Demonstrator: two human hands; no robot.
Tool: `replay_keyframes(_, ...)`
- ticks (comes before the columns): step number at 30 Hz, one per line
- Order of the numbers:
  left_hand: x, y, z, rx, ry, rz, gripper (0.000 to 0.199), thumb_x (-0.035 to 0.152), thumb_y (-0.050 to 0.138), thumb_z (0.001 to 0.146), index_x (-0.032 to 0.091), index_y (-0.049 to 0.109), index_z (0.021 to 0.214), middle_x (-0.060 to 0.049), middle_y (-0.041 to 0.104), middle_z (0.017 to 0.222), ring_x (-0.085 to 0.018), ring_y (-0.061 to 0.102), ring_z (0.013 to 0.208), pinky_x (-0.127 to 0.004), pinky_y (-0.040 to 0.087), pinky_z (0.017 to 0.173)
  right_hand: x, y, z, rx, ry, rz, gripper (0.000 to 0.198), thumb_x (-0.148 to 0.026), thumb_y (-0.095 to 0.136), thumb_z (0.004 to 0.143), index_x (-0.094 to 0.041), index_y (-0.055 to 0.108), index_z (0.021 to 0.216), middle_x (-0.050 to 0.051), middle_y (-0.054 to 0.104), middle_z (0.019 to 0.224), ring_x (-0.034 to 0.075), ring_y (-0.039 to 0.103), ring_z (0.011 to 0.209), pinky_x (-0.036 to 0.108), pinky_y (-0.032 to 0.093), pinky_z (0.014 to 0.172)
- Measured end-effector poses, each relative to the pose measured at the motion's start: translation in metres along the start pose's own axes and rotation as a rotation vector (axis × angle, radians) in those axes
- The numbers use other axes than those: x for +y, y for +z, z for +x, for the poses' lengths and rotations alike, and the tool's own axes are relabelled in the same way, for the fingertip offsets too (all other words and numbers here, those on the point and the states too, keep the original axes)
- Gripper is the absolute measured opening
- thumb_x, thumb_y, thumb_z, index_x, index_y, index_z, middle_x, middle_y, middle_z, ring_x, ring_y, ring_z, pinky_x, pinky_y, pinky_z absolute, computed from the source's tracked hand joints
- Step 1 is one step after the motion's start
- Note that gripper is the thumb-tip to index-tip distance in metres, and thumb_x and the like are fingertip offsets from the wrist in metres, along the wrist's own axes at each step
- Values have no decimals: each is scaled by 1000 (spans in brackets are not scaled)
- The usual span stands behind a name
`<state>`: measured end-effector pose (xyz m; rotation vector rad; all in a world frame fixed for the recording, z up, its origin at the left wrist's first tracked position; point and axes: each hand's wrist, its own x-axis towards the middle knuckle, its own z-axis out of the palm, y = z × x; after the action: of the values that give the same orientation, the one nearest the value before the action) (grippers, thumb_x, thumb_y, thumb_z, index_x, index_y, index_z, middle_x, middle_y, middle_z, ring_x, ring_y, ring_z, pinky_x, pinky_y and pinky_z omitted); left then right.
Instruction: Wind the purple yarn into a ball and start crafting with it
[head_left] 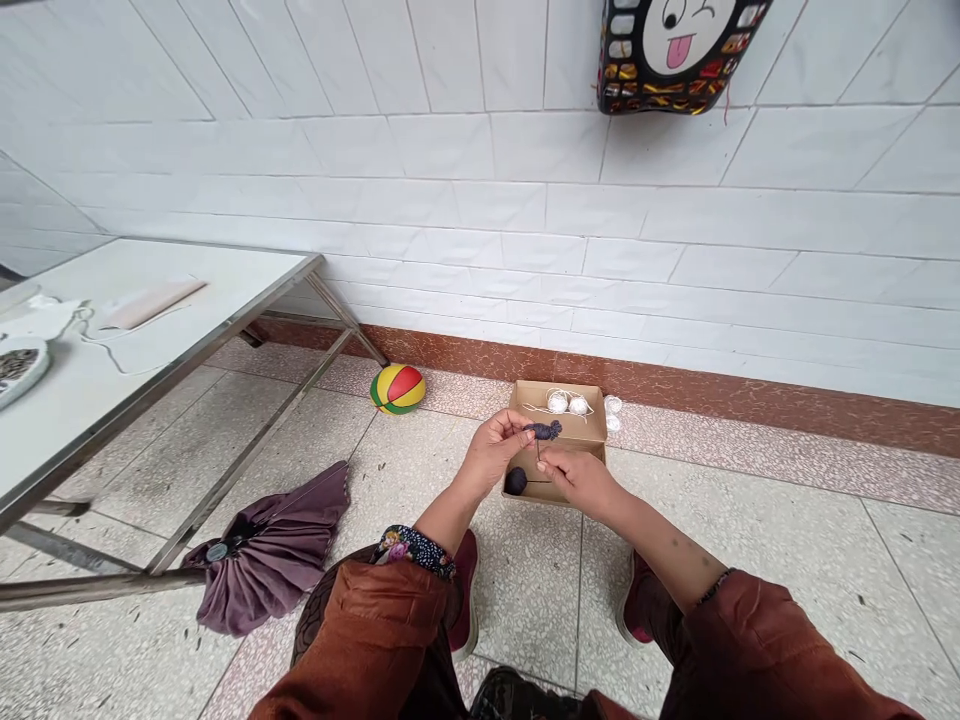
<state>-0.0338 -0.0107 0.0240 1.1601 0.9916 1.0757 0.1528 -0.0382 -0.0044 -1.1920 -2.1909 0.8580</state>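
My left hand is closed on a small dark crocheted yarn piece, whose ruffled end sticks out to the right. A dark strand runs down from it to my right hand, where the fingertips pinch the yarn. Whether a hook is in either hand is too small to tell. Below my hands, a dark ball of yarn lies in the near part of an open cardboard box. Two white yarn balls with loose strands rest in the far part.
A steel-framed white table stands at left, bearing a tray and papers. A striped ball and a folded purple umbrella-like cloth lie on the floor. A black basket hangs on the tiled wall.
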Motion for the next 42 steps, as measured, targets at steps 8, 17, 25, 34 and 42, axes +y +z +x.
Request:
replay_keyframes(8,2,-9,-6,-84,128,427,5,21,70,79,18,67,82,-1,63,78,-15,56,76,-28,43,74,-9,-34,8,212,-30,136,28,-38,45,103,-21,66,94,4,71,87,19,65,79,29,48,74)
replay_keyframes(17,10,-6,-9,-82,-80,-213,35,39,83,72,17,62,88,1,63,77,-11,59,68,-27,47,71,-4,-3,7,89,-17,52,29,-37,42,103,-22,66,95,2,68,78,18,63,71,29,46,68)
replay_keyframes(25,2,-15,-7,1,91,331,12,27,69,81,17,65,85,-1,63,78,-14,55,73,-27,42,70,-18,-25,6,210,-76,61,24,-34,47,102,-22,68,97,6,70,88,21,66,82,32,49,75)
replay_keyframes(34,14,-16,-16,-251,144,359,15,33,66,86,18,66,88,-2,63,82,-15,58,78,-28,44,74,-12,-17,13,173,156,325,32,-45,49,99,-21,63,83,-1,61,70,15,57,65,28,46,62)
replay_keyframes(42,7,-16,-37,-142,294,584,9,26,60,90,21,66,91,-4,64,88,-18,59,84,-30,45,79,-31,-1,-2,151,426,589,33,-54,45,96,-23,53,87,-3,63,70,10,54,42,22,40,41)
